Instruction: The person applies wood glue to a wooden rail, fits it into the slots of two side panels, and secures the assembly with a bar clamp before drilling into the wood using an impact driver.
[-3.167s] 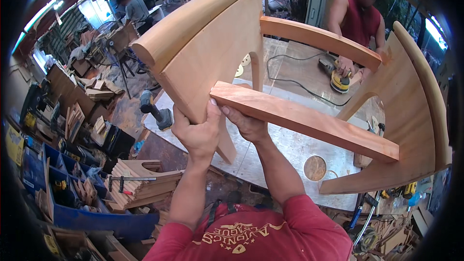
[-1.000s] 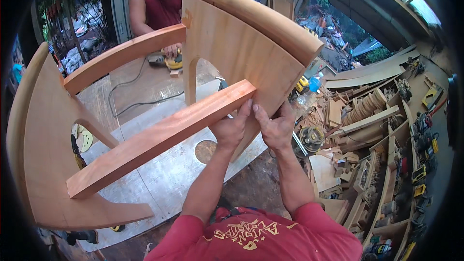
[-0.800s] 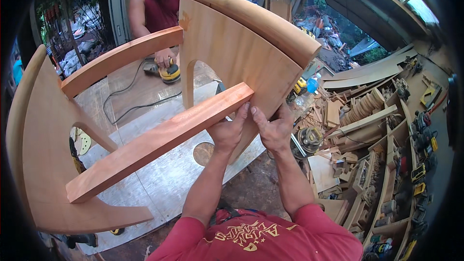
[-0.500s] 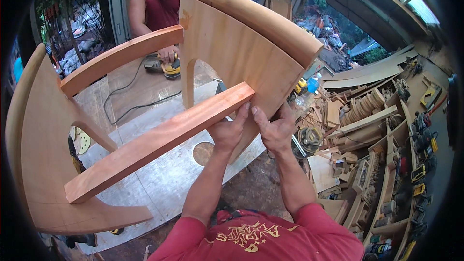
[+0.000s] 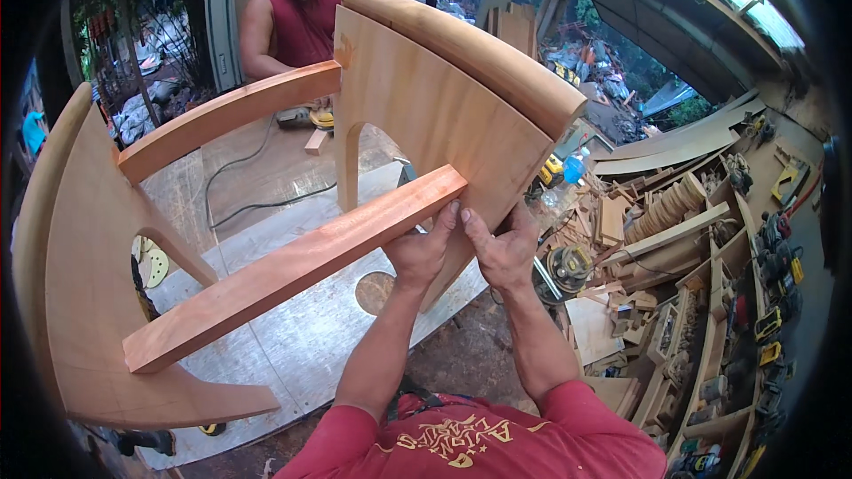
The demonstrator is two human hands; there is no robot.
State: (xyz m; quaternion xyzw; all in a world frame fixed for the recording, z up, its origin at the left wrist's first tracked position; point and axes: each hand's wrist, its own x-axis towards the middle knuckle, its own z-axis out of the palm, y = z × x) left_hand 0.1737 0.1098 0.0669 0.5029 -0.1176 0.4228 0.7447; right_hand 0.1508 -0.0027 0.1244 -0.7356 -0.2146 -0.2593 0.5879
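both hands work the joint where the near rail (image 5: 293,262) meets the right side panel (image 5: 435,124). left hand (image 5: 419,253) grips under the rail end, fingers curled on it; right hand (image 5: 501,253) presses fingers together against the panel. the frame looks half assembled over the table (image 5: 293,346). a blue-capped bottle (image 5: 572,168) stands right; labels unreadable.

The near rail (image 5: 293,270) is a warm reddish orange, way richer than the pale tan side panel (image 5: 435,115) it butts into. The workbench top (image 5: 293,337) is washed-out grey with a brown disc (image 5: 374,293) on it. My shirt's (image 5: 479,439) red with yellow lettering, and the co-worker's top (image 5: 306,27) is dark red.
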